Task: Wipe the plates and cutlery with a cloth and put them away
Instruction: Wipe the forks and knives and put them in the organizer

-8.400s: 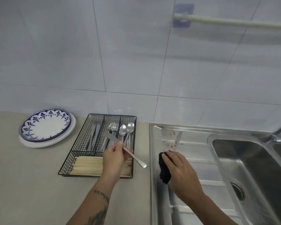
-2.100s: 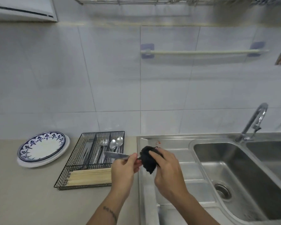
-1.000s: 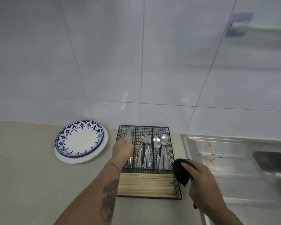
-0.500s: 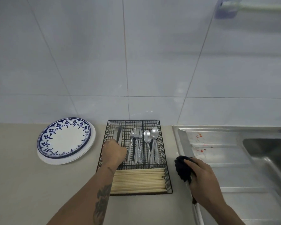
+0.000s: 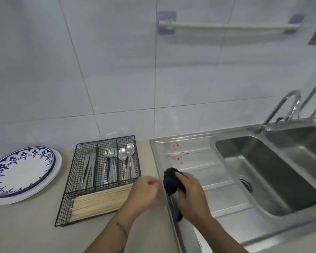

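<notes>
Your right hand (image 5: 191, 195) is gripping the black cloth (image 5: 171, 183), fingers curled round it, and holding it over the near left edge of the sink drainboard (image 5: 208, 172). Your left hand (image 5: 144, 191) is hovering just left of the cloth, fingers loosely curled and holding nothing. Just beyond and left of that hand, the wire cutlery tray (image 5: 98, 179) is sitting on the counter (image 5: 26, 225), with chopsticks (image 5: 98, 201) lying across its near compartment and knives (image 5: 88, 170), forks (image 5: 109, 167) and spoons (image 5: 127, 161) lying in the three far ones. Further left, the stacked plates (image 5: 22, 172) are resting on the counter. Beyond your right hand, red specks (image 5: 177, 152) are showing on the drainboard.
</notes>
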`<state>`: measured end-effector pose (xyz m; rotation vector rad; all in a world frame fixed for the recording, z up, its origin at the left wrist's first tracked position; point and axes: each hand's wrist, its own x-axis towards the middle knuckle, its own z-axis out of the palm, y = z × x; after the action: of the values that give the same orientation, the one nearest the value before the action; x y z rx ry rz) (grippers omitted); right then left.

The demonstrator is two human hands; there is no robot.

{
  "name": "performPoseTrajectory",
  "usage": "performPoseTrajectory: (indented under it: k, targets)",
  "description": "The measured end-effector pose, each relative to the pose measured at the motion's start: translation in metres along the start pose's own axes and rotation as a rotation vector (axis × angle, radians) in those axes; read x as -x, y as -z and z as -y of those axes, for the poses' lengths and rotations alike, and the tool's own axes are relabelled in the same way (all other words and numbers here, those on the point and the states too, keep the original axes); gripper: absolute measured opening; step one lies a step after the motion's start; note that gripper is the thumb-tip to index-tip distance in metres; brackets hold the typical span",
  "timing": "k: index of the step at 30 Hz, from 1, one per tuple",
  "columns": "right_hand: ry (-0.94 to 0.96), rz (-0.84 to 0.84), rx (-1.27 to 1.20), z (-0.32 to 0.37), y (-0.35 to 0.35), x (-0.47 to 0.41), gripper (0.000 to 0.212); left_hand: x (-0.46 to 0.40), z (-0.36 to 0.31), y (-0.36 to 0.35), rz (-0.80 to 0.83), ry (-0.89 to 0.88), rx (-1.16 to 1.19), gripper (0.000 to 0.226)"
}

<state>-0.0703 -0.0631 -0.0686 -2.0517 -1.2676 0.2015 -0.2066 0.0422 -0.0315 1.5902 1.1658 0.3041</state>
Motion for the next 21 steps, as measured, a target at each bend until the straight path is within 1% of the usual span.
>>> performPoseTrajectory:
  k: [2, 5, 6, 8, 12, 14, 16, 18, 20, 21]
  targets:
    - [-0.009, 0.0, -0.03, -0.005, 0.013, 0.01, 0.059, 0.006, -0.008, -0.029, 0.084, 0.041, 0.088, 0.018]
    - [-0.003, 0.054, -0.121, -0.013, 0.034, 0.026, 0.063, 0.015, -0.024, -0.057, 0.151, 0.115, 0.251, 0.012]
    - [-0.003, 0.075, -0.16, -0.016, 0.04, 0.032, 0.064, 0.017, -0.028, -0.064, 0.158, 0.124, 0.255, 0.013]
    - [-0.012, 0.089, -0.237, -0.025, 0.053, 0.041, 0.063, 0.018, -0.034, -0.076, 0.141, 0.136, 0.238, 0.022]
    - [-0.113, 0.056, -0.375, -0.055, 0.082, 0.044, 0.054, 0.016, -0.045, -0.106, 0.134, 0.173, 0.285, 0.031]
    - [-0.171, 0.049, -0.399, -0.069, 0.102, 0.04, 0.048, 0.018, -0.053, -0.124, 0.173, 0.192, 0.331, 0.033]
    - [-0.222, 0.073, -0.43, -0.083, 0.125, 0.032, 0.048, 0.02, -0.06, -0.141, 0.244, 0.211, 0.379, 0.035]
    - [-0.3, 0.138, -0.517, -0.101, 0.152, 0.022, 0.05, 0.022, -0.069, -0.155, 0.308, 0.223, 0.4, 0.035]
    - [-0.376, 0.277, -0.571, -0.122, 0.174, 0.01, 0.048, 0.021, -0.075, -0.168, 0.296, 0.225, 0.351, 0.033]
    - [-0.398, 0.368, -0.549, -0.132, 0.181, 0.005, 0.046, 0.018, -0.075, -0.174, 0.266, 0.218, 0.311, 0.032]
